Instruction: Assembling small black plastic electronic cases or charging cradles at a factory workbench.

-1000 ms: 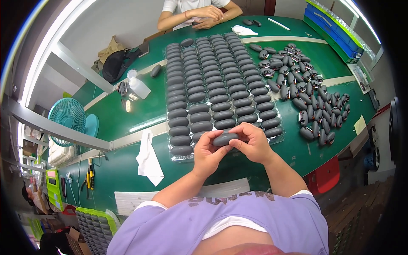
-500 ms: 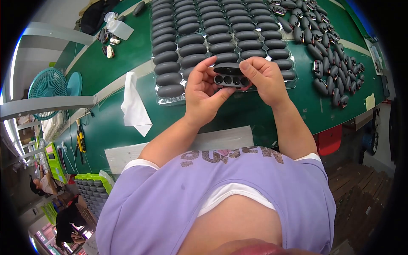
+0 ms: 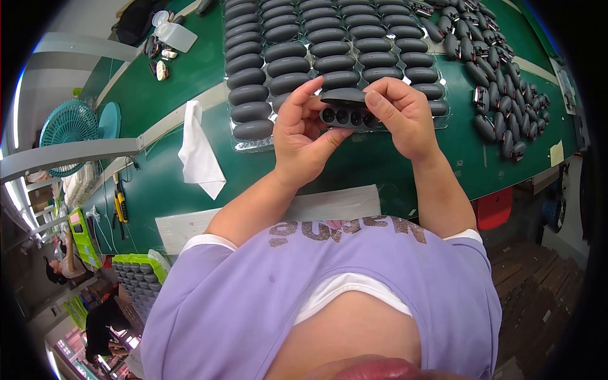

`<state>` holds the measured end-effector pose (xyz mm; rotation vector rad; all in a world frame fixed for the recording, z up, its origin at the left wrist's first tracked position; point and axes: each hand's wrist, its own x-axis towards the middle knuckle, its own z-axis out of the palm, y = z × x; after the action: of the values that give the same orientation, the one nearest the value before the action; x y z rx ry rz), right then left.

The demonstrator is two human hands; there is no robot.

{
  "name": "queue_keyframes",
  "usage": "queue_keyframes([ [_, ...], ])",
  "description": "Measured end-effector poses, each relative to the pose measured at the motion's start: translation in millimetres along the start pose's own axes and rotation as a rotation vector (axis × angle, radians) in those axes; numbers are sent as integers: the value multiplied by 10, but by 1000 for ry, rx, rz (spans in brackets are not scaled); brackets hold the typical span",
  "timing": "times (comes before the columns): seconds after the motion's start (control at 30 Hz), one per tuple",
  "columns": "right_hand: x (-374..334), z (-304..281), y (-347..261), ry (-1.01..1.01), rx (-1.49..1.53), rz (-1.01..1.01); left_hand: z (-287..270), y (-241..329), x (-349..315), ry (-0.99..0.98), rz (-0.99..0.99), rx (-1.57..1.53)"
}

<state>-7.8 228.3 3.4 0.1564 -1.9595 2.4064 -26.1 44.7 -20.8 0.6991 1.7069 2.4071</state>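
Note:
A small dark grey oval hinged case (image 3: 347, 116) is held up in front of me over the near edge of the tray. Its lid is partly raised, and a row of several round dark wells shows below it. My left hand (image 3: 301, 136) grips the case's left end, thumb along the lower front edge and fingers behind. At the other end my right hand (image 3: 405, 117) holds it, the thumb by the lid's right corner. Behind both hands lies a clear plastic tray (image 3: 253, 147) filled with rows of closed dark grey oval cases (image 3: 291, 82).
Many loose cases (image 3: 500, 95) are heaped on the green table (image 3: 456, 161) at right. To the left lie a white cloth (image 3: 201, 155), a yellow-handled tool (image 3: 120, 202) and a teal fan (image 3: 68, 130). A clear container (image 3: 176, 36) sits far left; a pale strip (image 3: 329, 206) lines the near edge.
The lid of the held case has tipped down a little, so less of its inner side shows. My right thumb has shifted slightly right. The whole view has moved slightly.

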Motion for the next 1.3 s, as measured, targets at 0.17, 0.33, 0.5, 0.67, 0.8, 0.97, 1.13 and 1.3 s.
queue_keyframes([
  [0.17, 17, -1, 24, -4, -134, -131, -16, -5, 3, -2, 14, 67],
  [0.33, 55, -61, -111, -230, -464, -420, 49, 53, 52, 59, -86, -204],
  [0.5, 20, -29, -61, -126, 11, 56, -13, 24, 28, -59, -17, -56],
  [0.67, 59, -79, -42, -195, 190, 172, -18, 107, 50, 41, -410, -298],
  [0.8, 68, -38, -26, -172, -16, 158, -64, 58, 70, -76, -667, -641],
  [0.97, 70, 2, 24, -90, -33, 114, -66, 16, 88, -97, -714, -707],
  [1.13, 58, 47, 84, -172, -337, -354, -24, 19, 55, 17, -702, -768],
  [1.3, 15, 85, 63, -94, -487, -439, 40, 114, 73, -9, -667, -687],
])
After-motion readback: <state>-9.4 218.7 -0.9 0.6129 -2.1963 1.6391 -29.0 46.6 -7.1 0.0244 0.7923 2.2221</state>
